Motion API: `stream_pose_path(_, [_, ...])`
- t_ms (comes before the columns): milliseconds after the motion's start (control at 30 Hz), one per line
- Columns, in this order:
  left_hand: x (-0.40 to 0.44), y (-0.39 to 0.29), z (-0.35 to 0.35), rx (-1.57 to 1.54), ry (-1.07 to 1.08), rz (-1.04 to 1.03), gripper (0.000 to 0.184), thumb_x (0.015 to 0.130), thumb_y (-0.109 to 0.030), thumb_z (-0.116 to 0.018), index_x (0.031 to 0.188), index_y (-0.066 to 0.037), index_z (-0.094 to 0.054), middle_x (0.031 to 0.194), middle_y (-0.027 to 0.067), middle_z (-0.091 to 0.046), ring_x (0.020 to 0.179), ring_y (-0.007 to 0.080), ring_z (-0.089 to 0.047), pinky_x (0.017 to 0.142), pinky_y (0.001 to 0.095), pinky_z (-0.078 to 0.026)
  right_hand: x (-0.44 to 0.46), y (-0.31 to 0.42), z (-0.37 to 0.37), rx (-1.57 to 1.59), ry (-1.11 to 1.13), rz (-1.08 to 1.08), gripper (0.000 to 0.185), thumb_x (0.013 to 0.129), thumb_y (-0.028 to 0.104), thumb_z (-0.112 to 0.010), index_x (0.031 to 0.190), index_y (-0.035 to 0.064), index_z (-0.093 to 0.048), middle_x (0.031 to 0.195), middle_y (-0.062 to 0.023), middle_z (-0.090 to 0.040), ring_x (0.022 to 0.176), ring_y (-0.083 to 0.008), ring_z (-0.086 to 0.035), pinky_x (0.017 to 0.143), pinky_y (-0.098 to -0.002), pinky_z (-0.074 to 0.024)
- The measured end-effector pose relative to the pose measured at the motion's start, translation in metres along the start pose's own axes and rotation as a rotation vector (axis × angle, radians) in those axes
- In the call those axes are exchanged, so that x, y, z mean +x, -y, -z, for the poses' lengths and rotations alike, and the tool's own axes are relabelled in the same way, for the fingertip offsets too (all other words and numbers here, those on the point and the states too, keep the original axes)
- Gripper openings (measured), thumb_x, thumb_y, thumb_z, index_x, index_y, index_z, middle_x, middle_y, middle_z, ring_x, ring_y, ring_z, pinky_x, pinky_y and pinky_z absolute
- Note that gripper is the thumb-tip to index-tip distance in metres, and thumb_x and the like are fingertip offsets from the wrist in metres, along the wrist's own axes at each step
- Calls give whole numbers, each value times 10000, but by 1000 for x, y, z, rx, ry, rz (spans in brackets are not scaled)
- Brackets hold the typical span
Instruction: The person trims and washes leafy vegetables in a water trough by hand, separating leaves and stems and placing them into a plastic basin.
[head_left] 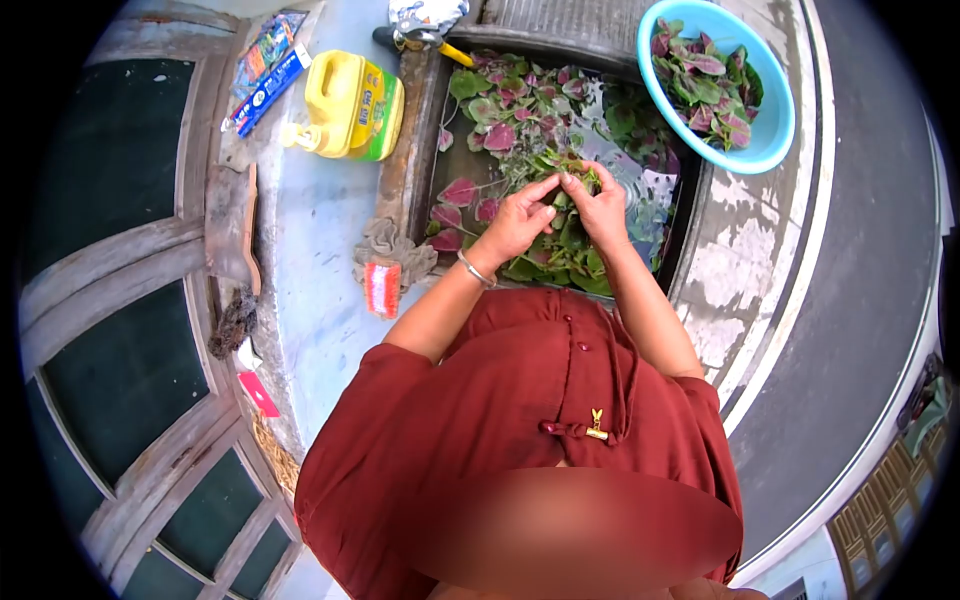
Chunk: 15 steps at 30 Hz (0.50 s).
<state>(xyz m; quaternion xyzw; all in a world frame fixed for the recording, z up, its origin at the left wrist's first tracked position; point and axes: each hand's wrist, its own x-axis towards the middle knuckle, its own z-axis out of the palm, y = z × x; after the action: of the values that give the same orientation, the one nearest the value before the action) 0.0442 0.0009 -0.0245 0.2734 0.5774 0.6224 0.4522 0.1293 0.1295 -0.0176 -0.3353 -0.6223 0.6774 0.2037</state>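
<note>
Green and purple amaranth leaves (497, 137) float in a dark water-filled sink (440, 165) in front of me. Over the sink, my right hand (603, 208) has its fingers closed around a small bunch of amaranth greens (550, 162). My left hand (520, 222), with a bangle at the wrist, pinches at the same bunch, its fingertips close to the right thumb. The exact spot between the fingertips is too small to make out. Greener leaves (555, 255) lie in the water below my hands.
A light blue basin (780, 115) of amaranth leaves stands at the sink's upper right. On the left ledge are a yellow oil jug (345, 105), a blue box (268, 92), a grey rag (385, 243) and a red-and-white packet-like item (381, 290). A yellow-ended tap (455, 53) juts over the sink.
</note>
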Motion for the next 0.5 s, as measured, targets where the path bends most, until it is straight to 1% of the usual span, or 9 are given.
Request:
stream_pose_path(33, [-2, -5, 0, -1, 1, 2, 454, 877, -37, -487, 1325, -57, -410, 1239, 26, -509, 737, 31, -538, 608, 194, -467, 1, -10, 5, 81, 10, -71, 195, 813, 162, -669, 950, 38, -607, 808, 15, -608, 722, -50, -513, 646, -213, -439])
stream_pose_path(100, [-5, -20, 0, -103, 58, 149, 395, 894, -67, -470, 1288, -38, -447, 1228, 71, -529, 774, 69, -601, 558, 180, -464, -1, -16, 15, 345, 60, -262, 131, 848, 137, -622, 952, 58, -606, 831, 17, -603, 745, -54, -532, 658, -210, -450])
stream_pose_path(133, [-5, -24, 3, -106, 60, 149, 395, 894, -67, -470, 1288, -38, -447, 1228, 71, -529, 774, 69, -601, 558, 180, -464, -2, -16, 19, 344, 58, -262, 131, 848, 137, -622, 952, 58, -606, 831, 17, -603, 745, -54, -532, 658, -210, -450])
stream_pose_path(200, [-6, -30, 10, -59, 6, 116, 331, 911, -86, -447, 1233, -19, -492, 1150, 95, -574, 746, 103, -636, 495, 157, -435, -4, -16, 25, 556, 103, -383, 126, 862, 142, -601, 958, 61, -589, 836, 19, -595, 749, -64, -544, 666, -221, -464])
stream_pose_path(233, [-5, -30, 11, -20, -93, 52, 288, 916, -81, -440, 1183, -8, -521, 1069, 94, -604, 661, 96, -629, 463, 137, -399, -4, -15, 27, 556, 101, -383, 126, 862, 142, -601, 958, 61, -589, 836, 19, -595, 749, -64, -544, 666, -221, -464])
stream_pose_path(333, [2, -27, 20, -48, -251, 7, 277, 907, -57, -450, 1168, -15, -533, 1007, 69, -605, 660, 66, -592, 479, 141, -384, -5, -12, 31, 799, 132, -495, 135, 869, 134, -541, 976, 60, -576, 861, -29, -613, 775, -139, -589, 719, -286, -501])
stream_pose_path(367, [3, -27, 21, -48, -251, 7, 277, 907, -57, -450, 1168, -15, -533, 1007, 69, -605, 660, 66, -592, 479, 141, -384, -4, -25, 36, 855, 161, -504, 159, 864, 155, -517, 957, 46, -587, 882, -61, -625, 802, -185, -604, 745, -330, -507])
stream_pose_path(400, [4, -26, 21, -25, -240, 8, 277, 903, -49, -452, 1164, -13, -535, 1006, 60, -601, 673, 59, -582, 494, 145, -387, -2, -37, 40, 855, 161, -504, 159, 864, 155, -517, 957, 46, -587, 882, -61, -625, 802, -185, -604, 745, -330, -507])
stream_pose_path(500, [3, -28, 18, 46, -202, 18, 281, 894, -35, -457, 1164, -9, -531, 1007, 44, -593, 692, 51, -571, 515, 152, -390, 0, -53, 48, 1110, 331, -576, 209, 863, 198, -516, 908, 16, -609, 911, -86, -634, 814, -208, -605, 750, -348, -505])
